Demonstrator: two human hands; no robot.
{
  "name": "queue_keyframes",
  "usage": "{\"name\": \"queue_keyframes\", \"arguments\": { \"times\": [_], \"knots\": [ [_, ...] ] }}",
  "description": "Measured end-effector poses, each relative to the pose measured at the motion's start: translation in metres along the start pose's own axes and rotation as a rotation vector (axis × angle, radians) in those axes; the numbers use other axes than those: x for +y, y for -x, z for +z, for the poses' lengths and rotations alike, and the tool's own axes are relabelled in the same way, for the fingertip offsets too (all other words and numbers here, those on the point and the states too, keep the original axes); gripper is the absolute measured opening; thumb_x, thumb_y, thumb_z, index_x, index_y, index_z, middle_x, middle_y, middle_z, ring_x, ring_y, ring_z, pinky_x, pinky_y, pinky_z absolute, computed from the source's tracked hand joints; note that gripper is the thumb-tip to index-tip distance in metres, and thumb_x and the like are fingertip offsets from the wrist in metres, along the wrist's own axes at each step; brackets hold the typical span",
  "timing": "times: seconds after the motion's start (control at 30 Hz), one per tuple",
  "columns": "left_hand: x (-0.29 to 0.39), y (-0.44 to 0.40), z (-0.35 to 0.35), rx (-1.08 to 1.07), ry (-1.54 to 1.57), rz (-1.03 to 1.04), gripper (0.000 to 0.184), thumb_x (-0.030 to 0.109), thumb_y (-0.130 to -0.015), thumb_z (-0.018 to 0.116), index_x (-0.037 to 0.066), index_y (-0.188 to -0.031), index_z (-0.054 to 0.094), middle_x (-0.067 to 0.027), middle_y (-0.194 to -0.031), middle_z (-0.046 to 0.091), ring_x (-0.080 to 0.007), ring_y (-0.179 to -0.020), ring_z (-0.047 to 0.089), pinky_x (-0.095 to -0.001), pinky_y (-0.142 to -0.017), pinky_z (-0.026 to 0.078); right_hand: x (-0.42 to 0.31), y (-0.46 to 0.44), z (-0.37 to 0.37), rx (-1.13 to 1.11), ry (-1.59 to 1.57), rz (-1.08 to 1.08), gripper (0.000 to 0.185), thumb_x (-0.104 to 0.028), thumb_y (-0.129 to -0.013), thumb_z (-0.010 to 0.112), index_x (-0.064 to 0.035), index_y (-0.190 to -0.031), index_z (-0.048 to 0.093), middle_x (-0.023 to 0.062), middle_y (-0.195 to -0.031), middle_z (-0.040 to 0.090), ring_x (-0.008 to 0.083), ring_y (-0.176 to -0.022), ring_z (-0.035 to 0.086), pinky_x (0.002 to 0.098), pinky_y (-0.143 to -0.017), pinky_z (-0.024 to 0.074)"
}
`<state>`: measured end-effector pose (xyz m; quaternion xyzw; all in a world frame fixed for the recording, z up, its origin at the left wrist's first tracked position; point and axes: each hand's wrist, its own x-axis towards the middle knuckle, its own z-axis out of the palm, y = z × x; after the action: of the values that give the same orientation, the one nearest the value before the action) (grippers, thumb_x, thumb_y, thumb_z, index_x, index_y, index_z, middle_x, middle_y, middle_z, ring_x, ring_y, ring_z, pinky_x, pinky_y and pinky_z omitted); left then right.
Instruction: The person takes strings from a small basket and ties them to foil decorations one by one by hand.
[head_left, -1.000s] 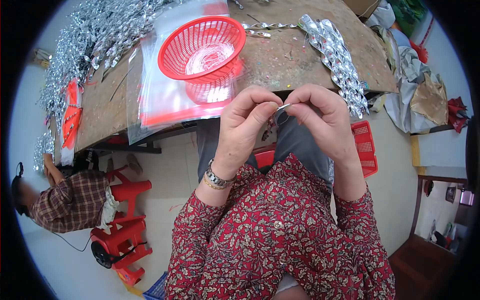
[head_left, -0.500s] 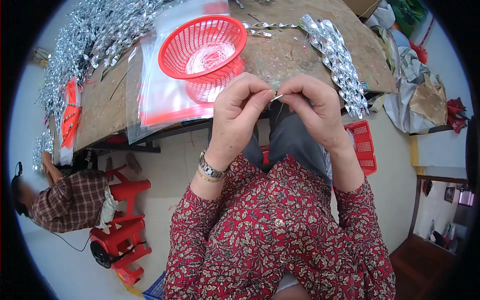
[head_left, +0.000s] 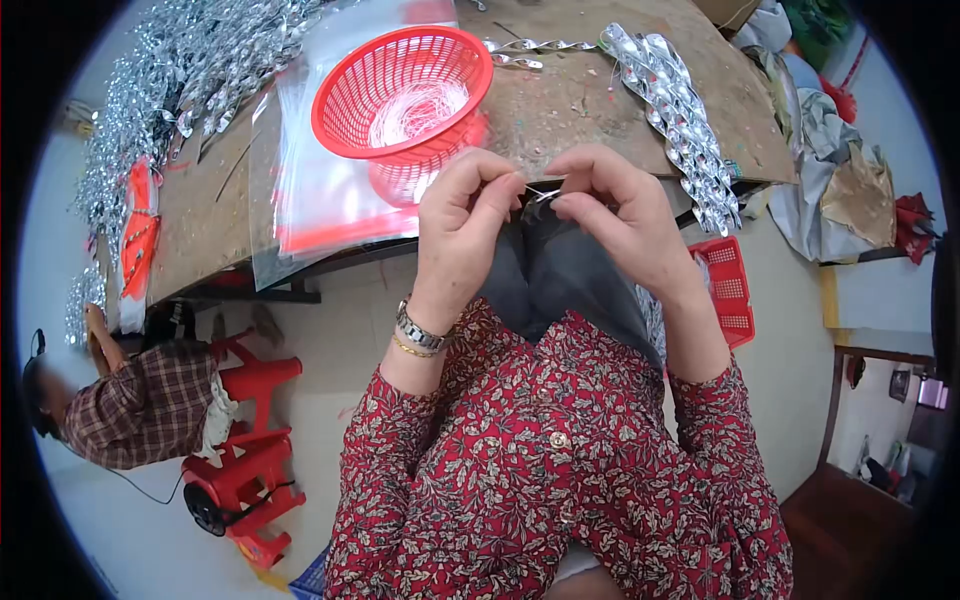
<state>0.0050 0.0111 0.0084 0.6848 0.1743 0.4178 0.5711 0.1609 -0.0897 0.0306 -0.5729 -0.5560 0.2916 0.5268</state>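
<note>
My left hand is closed, its thumb and forefinger pinching a thin piece. My right hand is curled beside it, thumb and forefinger tips a little apart. A thin thread with a small silvery end spans the gap between the hands, meeting the right thumb; the right hand's inner fingers are partly hidden. Both hands are above my lap at the table's front edge. Just beyond my left hand, a red plastic basket holds a bundle of pale thin threads.
Clear plastic bags lie under the basket on the wooden table. Twisted silver strips hang over the right edge; silver tinsel heaps at left. A co-worker sits near red stools. A red crate is on the floor.
My hands have drawn apart, the left moving slightly left. The right thumb and forefinger have spread, and the thread between the hands shows more.
</note>
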Motion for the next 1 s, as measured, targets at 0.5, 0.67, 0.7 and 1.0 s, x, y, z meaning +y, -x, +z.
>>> {"name": "queue_keyframes", "arguments": {
  "times": [0.5,0.67,0.7,1.0],
  "knots": [
    [0.033,0.0,0.001,0.112,0.452,-0.107,0.012,0.011,-0.097,0.048,0.003,-0.095,0.056,-0.009,-0.093,0.067,-0.0084,-0.079,0.059,-0.0203,-0.067,0.044,-0.019,0.039,-0.043,-0.235,-0.473,0.254,0.011,0.001,-0.084,0.054,0.0033,-0.093,0.059,0.0093,-0.075,0.064,0.0024,-0.048,0.043,0.0167,-0.044,0.0329],
    [0.043,-0.001,0.001,0.069,0.439,-0.044,0.012,0.013,-0.098,0.046,0.004,-0.095,0.054,-0.0097,-0.092,0.068,-0.0075,-0.074,0.057,-0.0197,-0.066,0.044,-0.022,0.045,-0.038,-0.321,-0.767,0.154,0.014,0.008,-0.08,0.05,0.0049,-0.09,0.059,0.019,-0.081,0.066,0.0049,-0.046,0.044,0.0175,-0.042,0.0332],
    [0.044,-0.001,0.001,0.068,0.438,-0.043,0.012,0.013,-0.098,0.046,0.004,-0.095,0.054,-0.0097,-0.092,0.068,-0.0075,-0.074,0.057,-0.0197,-0.066,0.044,-0.023,0.046,-0.037,-0.321,-0.767,0.153,0.014,0.008,-0.08,0.05,0.0049,-0.09,0.059,0.019,-0.081,0.066,0.0049,-0.046,0.044,0.0175,-0.042,0.0332],
    [0.058,0.0,-0.004,0.082,0.367,0.074,0.012,0.013,-0.099,0.043,0.004,-0.097,0.051,-0.0094,-0.083,0.066,-0.0072,-0.067,0.055,-0.0191,-0.06,0.042,-0.04,0.049,-0.045,-0.246,-0.663,-0.059,0.016,0.009,-0.078,0.051,0.0029,-0.092,0.056,0.0243,-0.085,0.066,0.0052,-0.044,0.044,0.0159,-0.04,0.0348]
  ]
}}
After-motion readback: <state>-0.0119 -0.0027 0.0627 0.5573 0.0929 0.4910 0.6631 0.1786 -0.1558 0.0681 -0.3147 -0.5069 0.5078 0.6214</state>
